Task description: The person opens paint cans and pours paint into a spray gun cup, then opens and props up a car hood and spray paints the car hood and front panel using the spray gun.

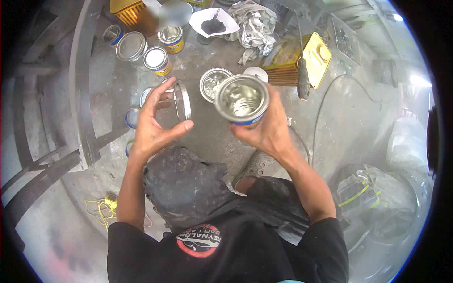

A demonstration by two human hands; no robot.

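Observation:
My left hand (155,129) grips a round metal can lid (182,101) by its rim, fingers behind it and thumb at the lower edge. The lid stands nearly edge-on to me. In my right hand (270,126) is an open paint can (242,98), tilted so its mouth faces me. Its inside is shiny bare metal, and a blue and yellow label shows below the rim. Just behind it on the floor sits another open can (213,86), partly covered by the held one. A small white disc (256,73) lies beside them.
At left stand several cans, including a white-topped can (156,58). Behind are a white tray with dark paste (213,26) and crumpled paper (253,26). A dark-handled tool (303,82) is by a yellow rectangular tin (317,52). A cord (325,96) crosses the floor at right.

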